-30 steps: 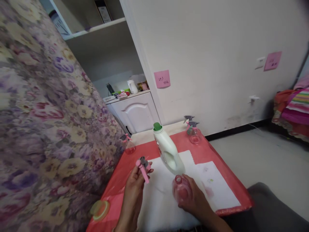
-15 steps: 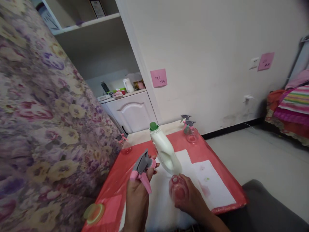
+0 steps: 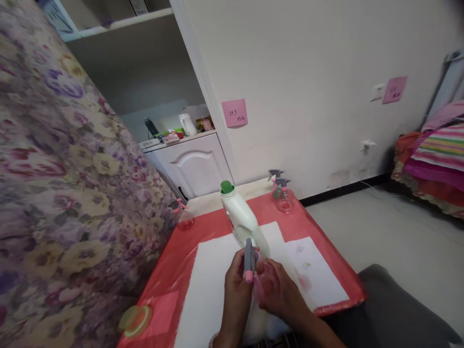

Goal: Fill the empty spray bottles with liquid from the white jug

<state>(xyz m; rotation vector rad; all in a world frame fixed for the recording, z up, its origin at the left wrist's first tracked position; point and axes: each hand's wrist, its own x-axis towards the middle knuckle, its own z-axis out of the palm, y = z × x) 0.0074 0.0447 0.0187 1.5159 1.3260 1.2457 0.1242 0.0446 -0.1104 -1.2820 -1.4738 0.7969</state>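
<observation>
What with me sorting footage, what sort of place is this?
Probably a room in a home, perhaps a bedroom: a floral curtain, a white panelled cabinet door and striped fabric suggest it.

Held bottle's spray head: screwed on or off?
Cannot tell: the left hand holds the spray head at the neck of the bottle in the right hand; joint unclear.

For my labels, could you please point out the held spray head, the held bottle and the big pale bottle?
Held spray head (image 3: 248, 258), head view: grey top.
Held bottle (image 3: 268, 284), head view: pink body.
Big pale bottle (image 3: 241, 218), head view: main body.
</observation>
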